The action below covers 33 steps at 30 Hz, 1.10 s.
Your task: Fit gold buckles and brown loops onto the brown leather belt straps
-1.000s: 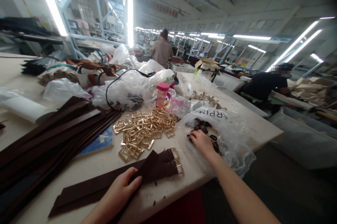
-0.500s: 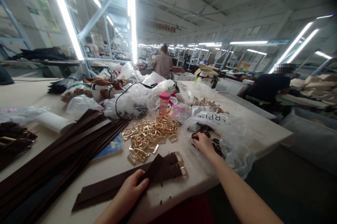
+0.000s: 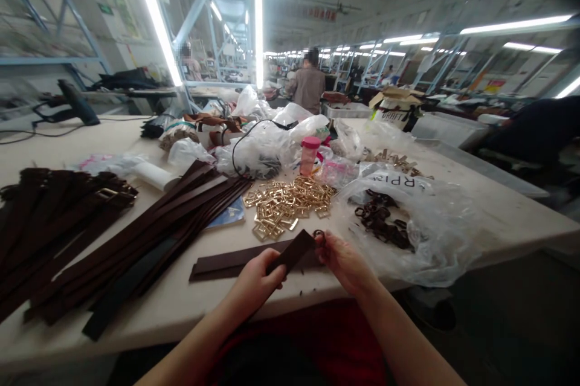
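"Which step is this?"

"I'd judge it to be matching two parts. The left hand (image 3: 259, 277) grips one flat, dark brown, leather-like strap (image 3: 296, 250) between thumb and fingers, its squared end pointing to two o'clock. The right hand (image 3: 347, 260), at about three o'clock from the left, pinches one small, dark brown, ring-shaped loop (image 3: 319, 234) in its fingertips, right by that end."

"Do they touch?"

"Too small to tell. What the next move calls for, I'd say, is turning the loop's opening square to the strap's end, with a steady left grip, since the strap looks bendy."

"And the counts?"

"One strap in the left hand, one visible loop in the right. On the pale, flat-topped table (image 3: 521, 205), at ten o'clock from the left hand, the ends of at least two long, flat, dark brown straps (image 3: 217, 266) emerge from behind it. At one o'clock from that hand lies one heap of gold, rectangular metal buckles (image 3: 292, 205): dozens, too tangled to number."

"More loops?"

"A jumble of dark brown loops (image 3: 383, 220) at about one o'clock from the right hand, inside one crumpled, clear plastic bag (image 3: 444, 238); overlapping, so I can't count them. Beyond the buckles, at one o'clock from the heap, stands one pink, lidded plastic bottle (image 3: 309, 157)."
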Motion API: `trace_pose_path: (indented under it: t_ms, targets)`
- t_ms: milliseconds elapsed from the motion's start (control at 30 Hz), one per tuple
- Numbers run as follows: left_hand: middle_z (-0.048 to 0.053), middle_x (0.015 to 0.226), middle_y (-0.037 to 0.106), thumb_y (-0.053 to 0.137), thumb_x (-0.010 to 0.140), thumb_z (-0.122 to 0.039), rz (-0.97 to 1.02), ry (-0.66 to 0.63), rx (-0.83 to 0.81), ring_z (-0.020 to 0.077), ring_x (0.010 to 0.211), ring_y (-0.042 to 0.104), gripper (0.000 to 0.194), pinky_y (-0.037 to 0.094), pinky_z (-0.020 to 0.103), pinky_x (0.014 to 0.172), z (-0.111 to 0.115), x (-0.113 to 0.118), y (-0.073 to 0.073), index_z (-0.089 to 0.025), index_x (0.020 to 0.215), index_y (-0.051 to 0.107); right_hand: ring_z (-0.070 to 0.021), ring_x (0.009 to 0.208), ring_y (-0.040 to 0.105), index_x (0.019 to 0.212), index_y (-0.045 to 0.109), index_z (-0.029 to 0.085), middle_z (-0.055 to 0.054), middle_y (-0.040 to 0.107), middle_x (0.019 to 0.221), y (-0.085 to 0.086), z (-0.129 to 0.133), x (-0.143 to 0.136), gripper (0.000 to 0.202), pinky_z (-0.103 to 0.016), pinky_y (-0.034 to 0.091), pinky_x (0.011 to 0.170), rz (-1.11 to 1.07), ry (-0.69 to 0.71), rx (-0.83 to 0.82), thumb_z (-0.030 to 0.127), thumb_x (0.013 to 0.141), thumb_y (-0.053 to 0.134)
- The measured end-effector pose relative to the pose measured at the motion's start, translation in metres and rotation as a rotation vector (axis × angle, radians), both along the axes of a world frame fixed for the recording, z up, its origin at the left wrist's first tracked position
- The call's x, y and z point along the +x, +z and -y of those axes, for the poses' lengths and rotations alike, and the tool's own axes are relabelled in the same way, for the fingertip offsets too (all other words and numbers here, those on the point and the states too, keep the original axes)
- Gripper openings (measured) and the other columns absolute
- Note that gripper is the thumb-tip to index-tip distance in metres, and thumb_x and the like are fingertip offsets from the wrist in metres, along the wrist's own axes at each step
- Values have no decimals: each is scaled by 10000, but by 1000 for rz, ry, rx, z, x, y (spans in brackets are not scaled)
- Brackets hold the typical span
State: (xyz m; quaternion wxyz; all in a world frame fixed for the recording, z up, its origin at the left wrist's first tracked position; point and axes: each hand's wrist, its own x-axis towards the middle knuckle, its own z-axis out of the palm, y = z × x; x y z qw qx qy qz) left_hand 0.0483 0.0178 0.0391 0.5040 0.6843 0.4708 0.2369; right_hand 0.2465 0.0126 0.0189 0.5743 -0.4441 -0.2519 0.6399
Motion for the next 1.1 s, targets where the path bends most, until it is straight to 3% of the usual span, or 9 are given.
trace_pose_path:
  t_ms: [167,267,500,633,733,867,1000,1100]
  targets:
    - [-5,681,602,478,765,-282,-12,-21,-22,128,589,593,164,445,225,584,7,-5,-3,-159,859,529,-67,502,490,716,572,183,44,564,611,-5,7,0,336,-188,398,464,114,-25,22,458,595,722]
    - [3,709,618,480,771,-280,-42,-45,-25,127,612,594,176,444,223,595,10,-2,-6,-160,888,534,-61,484,499,831,565,204,55,565,632,-8,12,0,363,-173,382,434,242,-97,46,448,608,716]
    - [7,681,624,406,833,-332,-34,-166,-70,110,572,575,223,434,205,567,7,12,-4,-151,835,538,-76,494,531,955,606,202,12,603,763,-12,23,-19,370,-203,405,435,375,62,74,451,684,643]
    - [-9,620,589,377,843,-349,-76,-181,-92,101,525,543,256,401,189,514,5,14,-2,-154,785,532,-68,483,493,932,603,214,30,570,730,-21,26,-25,306,-208,398,443,423,-15,123,384,685,663]
    - [-18,596,582,372,841,-373,-128,-204,-68,98,508,527,276,363,186,485,7,12,-4,-163,756,532,-86,497,479,917,603,218,34,552,674,-26,28,-25,265,-229,416,478,537,-54,175,361,699,654]
    - [-30,548,556,366,835,-417,-123,-241,-91,98,479,506,318,344,186,459,7,11,-9,-166,748,542,-140,661,526,884,629,222,-4,594,764,-25,31,-27,236,-275,449,615,696,-1,276,347,687,667]
    - [-20,592,562,377,828,-400,-26,-235,-185,102,509,527,304,375,181,466,3,10,-7,-151,775,543,-98,533,479,909,606,205,6,589,742,-23,31,-30,311,-242,422,501,476,63,136,414,684,650]
    - [2,693,613,480,772,-331,25,-272,-272,115,595,565,209,416,185,519,0,-1,-1,-141,814,556,-70,470,444,825,608,182,17,583,697,-24,31,-28,292,-221,390,457,319,80,23,427,676,658]
